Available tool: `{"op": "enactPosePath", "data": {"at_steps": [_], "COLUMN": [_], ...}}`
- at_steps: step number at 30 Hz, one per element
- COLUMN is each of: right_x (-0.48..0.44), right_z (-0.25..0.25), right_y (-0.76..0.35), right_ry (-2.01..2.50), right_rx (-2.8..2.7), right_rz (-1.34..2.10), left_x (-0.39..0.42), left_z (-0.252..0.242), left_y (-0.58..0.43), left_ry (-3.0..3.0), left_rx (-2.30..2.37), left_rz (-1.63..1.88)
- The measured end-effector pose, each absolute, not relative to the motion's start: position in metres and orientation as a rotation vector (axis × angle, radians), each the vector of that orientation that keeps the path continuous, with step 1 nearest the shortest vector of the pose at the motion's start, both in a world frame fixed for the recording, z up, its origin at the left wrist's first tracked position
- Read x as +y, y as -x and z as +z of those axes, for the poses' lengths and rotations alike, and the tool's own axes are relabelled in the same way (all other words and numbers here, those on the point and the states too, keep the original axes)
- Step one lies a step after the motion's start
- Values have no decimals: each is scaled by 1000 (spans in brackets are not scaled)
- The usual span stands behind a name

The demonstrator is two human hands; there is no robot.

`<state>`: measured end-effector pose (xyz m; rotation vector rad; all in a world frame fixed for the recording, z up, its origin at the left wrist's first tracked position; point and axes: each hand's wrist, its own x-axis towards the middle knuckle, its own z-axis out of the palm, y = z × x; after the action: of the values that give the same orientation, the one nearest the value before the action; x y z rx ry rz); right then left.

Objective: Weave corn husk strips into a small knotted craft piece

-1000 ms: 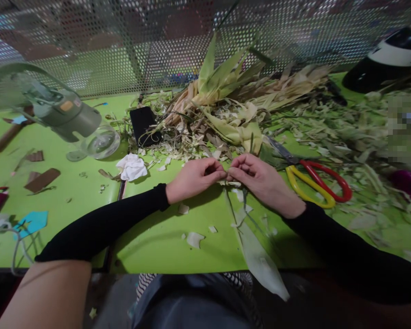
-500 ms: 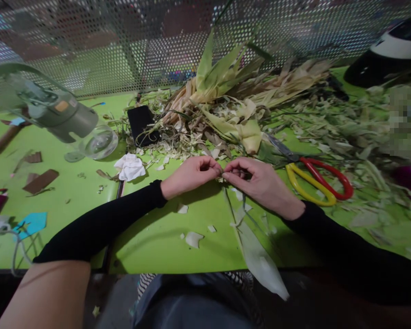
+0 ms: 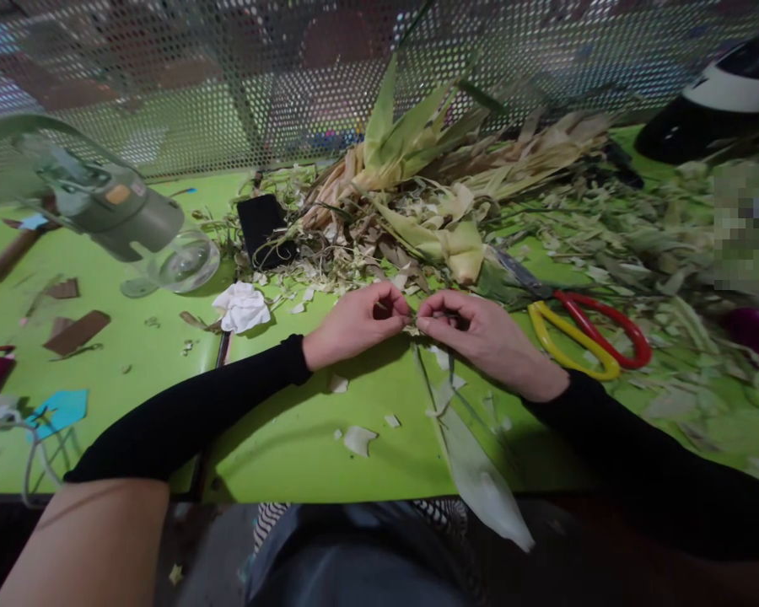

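My left hand (image 3: 357,324) and my right hand (image 3: 481,333) meet at the middle of the green table (image 3: 278,438), fingertips pinched together on the top end of a long pale corn husk strip (image 3: 474,464). The strip runs down from my fingers to the table's near edge and hangs over it. Both hands are closed in a pinch on the husk. Black sleeves cover both forearms. A heap of corn husks (image 3: 430,185) lies just beyond my hands.
Red and yellow scissors (image 3: 575,333) lie right of my right hand. A black phone (image 3: 262,228), crumpled white tissue (image 3: 241,305), a glass dish (image 3: 186,263) and a small fan (image 3: 94,202) sit to the left. Husk scraps litter the right side. A perforated metal screen (image 3: 228,84) backs the table.
Both hands have stayed together at the husk's end, with only small finger shifts; the pinch point has barely moved.
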<state>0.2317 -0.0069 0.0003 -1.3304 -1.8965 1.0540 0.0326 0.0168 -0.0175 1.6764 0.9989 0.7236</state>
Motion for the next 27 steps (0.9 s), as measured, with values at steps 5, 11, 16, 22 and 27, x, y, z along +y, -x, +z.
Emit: {"op": "enactPosePath", "data": {"at_steps": [5, 11, 16, 22, 27], "right_x": [-7, -8, -9, -9, -8], "right_z": [0, -1, -3, -3, 7], "right_y": [-232, -234, -234, -234, -241], "right_ry": [1332, 1329, 1299, 1220, 1281], "right_rx": [-1859, -1935, -2034, -2214, -2204], "right_rz": [1048, 967, 728, 499, 616], "left_x": [16, 19, 22, 22, 23], "left_z": [-11, -12, -6, -5, -8], "left_y": [-31, -30, -25, -25, -26], "left_ry": [-1678, -1724, -1913, -2057, -2183], "left_rx": [1007, 969, 984, 1003, 1041], "left_rz": [601, 596, 551, 506, 519]}}
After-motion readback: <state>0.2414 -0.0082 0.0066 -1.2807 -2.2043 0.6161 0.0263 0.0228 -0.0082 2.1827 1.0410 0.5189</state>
